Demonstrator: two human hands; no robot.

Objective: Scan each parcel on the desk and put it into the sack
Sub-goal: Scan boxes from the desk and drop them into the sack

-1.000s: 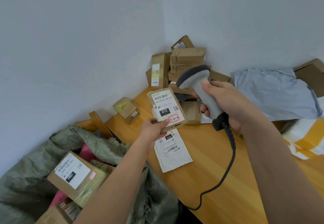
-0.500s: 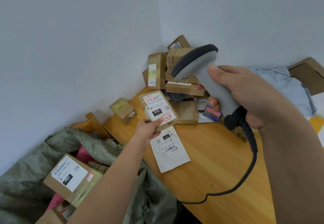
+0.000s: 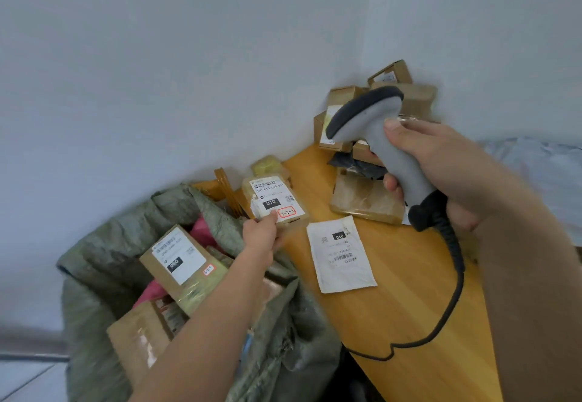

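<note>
Since half a second ago, the left hand [image 3: 263,233] has carried the small brown cardboard parcel with the white "010" label [image 3: 274,201] off the orange wooden counter [image 3: 409,291] toward the sack, while the right hand [image 3: 441,170] has kept the scanner raised. That left grip pinches the parcel's lower corner, thumb on the label, holding it over the counter's left edge, just beside the mouth of the green woven sack [image 3: 104,256]. The right grip is wrapped fully round the handle of the grey corded barcode scanner [image 3: 374,137], its head pointing away from the parcel.

Scanning looks finished for this one (judging by the scanner's aim), so the step in hand is the drop: the next move calls for carrying the parcel further left over the opening and letting go.

Counted: one flat white mailer [image 3: 341,255] and one taped brown packet [image 3: 365,201] lie loose on the counter; the stacked brown boxes in the corner [image 3: 409,96] are partly hidden, at least four. At least three parcels show inside the sack.
</note>
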